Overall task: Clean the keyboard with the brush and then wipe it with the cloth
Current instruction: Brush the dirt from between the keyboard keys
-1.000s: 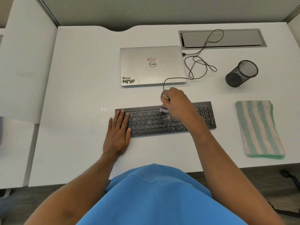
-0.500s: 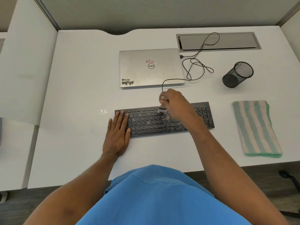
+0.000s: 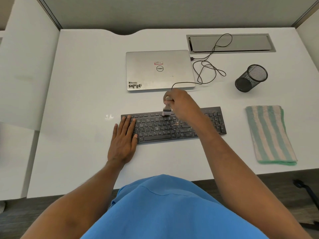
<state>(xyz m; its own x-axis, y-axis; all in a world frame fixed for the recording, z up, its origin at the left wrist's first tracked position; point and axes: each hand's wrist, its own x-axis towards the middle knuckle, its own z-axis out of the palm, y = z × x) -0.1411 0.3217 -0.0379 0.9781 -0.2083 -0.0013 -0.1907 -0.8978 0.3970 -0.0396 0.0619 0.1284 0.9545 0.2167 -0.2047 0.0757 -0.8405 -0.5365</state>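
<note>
A black keyboard (image 3: 155, 128) lies on the white desk, with pale dust on its right half. My right hand (image 3: 183, 104) grips a small brush (image 3: 167, 109) by its handle, bristles down on the top key row near the middle. My left hand (image 3: 123, 138) lies flat with straight fingers on the keyboard's left end, holding it steady. A folded green-and-pink striped cloth (image 3: 269, 133) lies on the desk to the right of the keyboard, apart from both hands.
A shut silver laptop (image 3: 159, 69) sits behind the keyboard, with a black cable (image 3: 208, 69) looping to its right. A black mesh pen cup (image 3: 251, 78) lies on its side at the right. A grey cable hatch (image 3: 229, 43) is set in the desk at the back.
My right hand has drawn the brush slightly back, from the upper letter rows to the top row of keys. My left hand has stayed in place.
</note>
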